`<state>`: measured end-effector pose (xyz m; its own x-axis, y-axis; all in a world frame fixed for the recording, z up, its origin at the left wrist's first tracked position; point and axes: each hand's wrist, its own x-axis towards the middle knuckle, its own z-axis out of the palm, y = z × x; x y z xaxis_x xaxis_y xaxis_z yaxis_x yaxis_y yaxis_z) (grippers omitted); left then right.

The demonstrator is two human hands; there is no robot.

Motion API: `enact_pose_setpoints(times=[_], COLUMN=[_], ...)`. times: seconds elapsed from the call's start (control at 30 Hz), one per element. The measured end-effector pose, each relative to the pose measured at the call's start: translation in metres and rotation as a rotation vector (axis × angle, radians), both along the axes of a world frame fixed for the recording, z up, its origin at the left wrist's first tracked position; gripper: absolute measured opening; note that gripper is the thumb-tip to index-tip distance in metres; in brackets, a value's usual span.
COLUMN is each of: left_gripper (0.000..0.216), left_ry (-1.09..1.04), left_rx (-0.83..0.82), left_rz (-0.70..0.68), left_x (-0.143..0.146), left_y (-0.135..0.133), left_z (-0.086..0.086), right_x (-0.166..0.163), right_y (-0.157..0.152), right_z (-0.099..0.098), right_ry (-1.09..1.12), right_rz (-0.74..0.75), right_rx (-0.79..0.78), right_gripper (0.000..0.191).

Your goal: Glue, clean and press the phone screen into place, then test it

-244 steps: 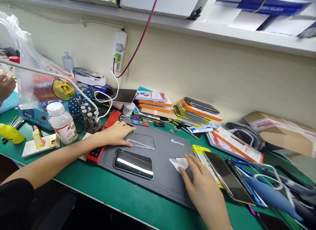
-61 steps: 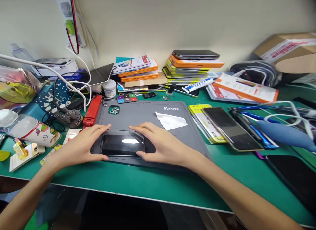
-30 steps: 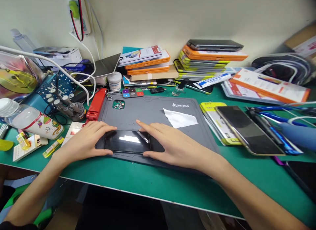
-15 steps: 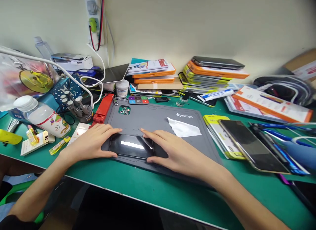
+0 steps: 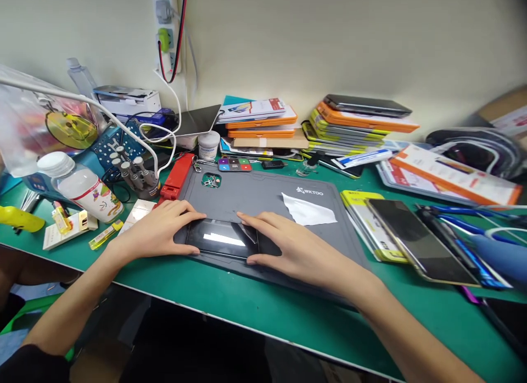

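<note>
A dark phone (image 5: 220,238) lies screen-up on the grey work mat (image 5: 263,193), near its front edge. My left hand (image 5: 158,236) grips the phone's left end, thumb on the near edge and fingers along the far edge. At the other end, my right hand (image 5: 292,250) holds the phone the same way, with its index finger stretched over the far edge. A clear film seems to lie over the screen. A white wipe (image 5: 308,210) rests on the mat behind my right hand.
Left of the mat are a red tool (image 5: 176,178), a white bottle (image 5: 84,188), a screwdriver stand (image 5: 138,177) and cables. Stacked orange and yellow boxes (image 5: 354,125) line the wall. Another phone (image 5: 415,240) on yellow packs lies right. The green table edge (image 5: 247,317) runs in front.
Eight seconds ago my hands were apart, the right one on the wipe. Since then both have closed on the phone's ends. Over the last second only the view shifted slightly.
</note>
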<state>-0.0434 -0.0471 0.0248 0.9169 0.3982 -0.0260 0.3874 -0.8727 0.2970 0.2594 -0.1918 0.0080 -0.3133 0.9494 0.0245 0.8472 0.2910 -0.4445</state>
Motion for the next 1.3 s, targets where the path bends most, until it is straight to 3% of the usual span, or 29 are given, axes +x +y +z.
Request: enact_pose_setpoints(times=[0.43, 1.3], left_gripper=[0.066, 0.069], left_ry=[-0.034, 0.038], left_rx=[-0.012, -0.023], left_rz=[0.002, -0.003], left_x=[-0.0005, 0.0044], left_y=[0.0028, 0.0059], left_z=[-0.0018, 0.0045], right_x=[-0.0007, 0.0041], right_y=[-0.0027, -0.0020], right_z=[0.0046, 0.0049], right_ry=[-0.040, -0.010], right_rz=[0.034, 0.038], right_rx=[0.079, 0.065], right_gripper=[0.071, 0.065])
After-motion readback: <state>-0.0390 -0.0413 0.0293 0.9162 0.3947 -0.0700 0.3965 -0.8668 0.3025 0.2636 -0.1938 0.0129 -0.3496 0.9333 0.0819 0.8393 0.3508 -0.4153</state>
